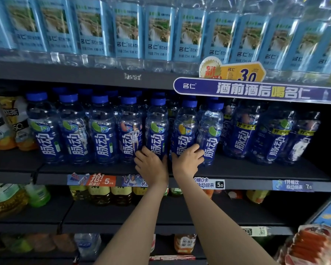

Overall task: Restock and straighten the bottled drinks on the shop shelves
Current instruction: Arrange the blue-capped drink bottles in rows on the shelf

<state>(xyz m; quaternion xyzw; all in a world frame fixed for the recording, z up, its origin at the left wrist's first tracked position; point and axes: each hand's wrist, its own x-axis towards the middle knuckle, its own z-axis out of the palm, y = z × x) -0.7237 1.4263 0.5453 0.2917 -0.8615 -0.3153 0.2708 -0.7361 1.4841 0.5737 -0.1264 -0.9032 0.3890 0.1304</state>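
A row of blue-capped drink bottles with dark blue labels stands along the middle shelf [103, 169]. My left hand [151, 165] wraps round the base of one bottle [157, 127] near the middle of the row. My right hand [187, 159] grips the base of the neighbouring bottle [185, 129], its fingers reaching between it and a tilted bottle [210, 131] on the right. More of the same bottles stand behind the front row.
Light-blue labelled water bottles [126, 31] fill the shelf above, with a purple promo sign [256, 90] hanging below them. Larger blue bottles [271, 134] stand at right, yellow-white bottles [6, 121] at left. Lower shelves hold tea and juice bottles [101, 196].
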